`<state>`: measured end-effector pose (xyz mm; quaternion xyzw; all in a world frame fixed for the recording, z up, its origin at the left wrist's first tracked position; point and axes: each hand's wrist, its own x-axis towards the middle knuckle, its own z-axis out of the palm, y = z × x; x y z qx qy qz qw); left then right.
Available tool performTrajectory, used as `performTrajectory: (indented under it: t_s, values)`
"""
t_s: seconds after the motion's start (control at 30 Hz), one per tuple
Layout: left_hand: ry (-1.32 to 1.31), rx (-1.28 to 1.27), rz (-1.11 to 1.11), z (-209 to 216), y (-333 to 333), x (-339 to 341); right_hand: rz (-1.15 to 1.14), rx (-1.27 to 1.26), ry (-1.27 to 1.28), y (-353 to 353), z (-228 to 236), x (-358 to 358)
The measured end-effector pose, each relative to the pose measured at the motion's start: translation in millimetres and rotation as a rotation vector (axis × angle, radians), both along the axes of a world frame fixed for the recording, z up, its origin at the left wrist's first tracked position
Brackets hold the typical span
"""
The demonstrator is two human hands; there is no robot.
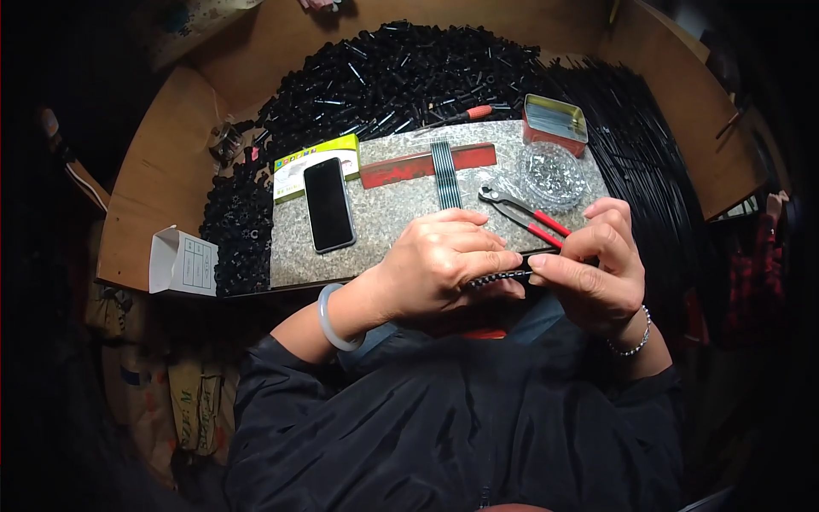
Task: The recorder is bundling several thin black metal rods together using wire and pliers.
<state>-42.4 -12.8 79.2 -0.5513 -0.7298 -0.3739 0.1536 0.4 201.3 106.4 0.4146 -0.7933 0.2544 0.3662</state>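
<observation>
Both hands meet at the front edge of the stone slab [388, 224]. Between them is a thin black strip [497, 277] with pale dots along it, like a row of small links. My left hand [448, 256] curls around the strip, its fingers bent and covering part of it. With thumb and bent forefinger, my right hand [601, 264] pinches the strip's right end; the exact grip point is partly hidden. Red-handled pincers [546, 236] lie just beyond the right hand. Farther off, several thin metal rods [444, 175] rest side by side across a red bar [384, 174].
A clear round dish [553, 175] of small shiny pieces and a red tin [554, 135] stand back right. At left lie a phone [329, 205], a green-and-white box [290, 175] and a white carton [189, 263]. Black tubular parts [392, 72] heap behind; long black rods [648, 162] lie right.
</observation>
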Motion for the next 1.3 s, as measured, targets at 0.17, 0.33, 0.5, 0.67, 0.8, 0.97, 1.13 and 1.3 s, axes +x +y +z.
performTrajectory:
  t_s: [0.17, 0.33, 0.5, 0.67, 0.8, 0.97, 1.13, 1.3]
  values:
    - [0.063, 0.043, 0.046, -4, 0, 0, 0.055, -0.003, -0.077, -1, 1, -3]
    - [0.095, 0.042, 0.065, -7, 1, 0, 0.101, -0.017, -0.084, -6, 2, -5]
    - [0.075, 0.049, 0.040, -6, 0, -3, 0.163, -0.025, -0.114, -5, 3, -13]
    - [0.101, 0.050, 0.063, -8, -1, -4, 0.070, 0.072, 0.150, -6, 1, -10]
    - [0.092, 0.036, 0.041, -6, -2, -1, 0.175, 0.019, -0.024, -8, 3, -13]
    - [0.055, 0.013, 0.021, -3, -4, 0, 0.178, 0.036, 0.008, -11, 4, -15]
    - [0.061, 0.011, 0.028, -6, -5, -2, 0.127, 0.144, 0.223, -6, 3, -12]
    - [0.088, 0.008, 0.007, -8, -5, -5, 0.287, 0.008, -0.091, -14, 2, -19]
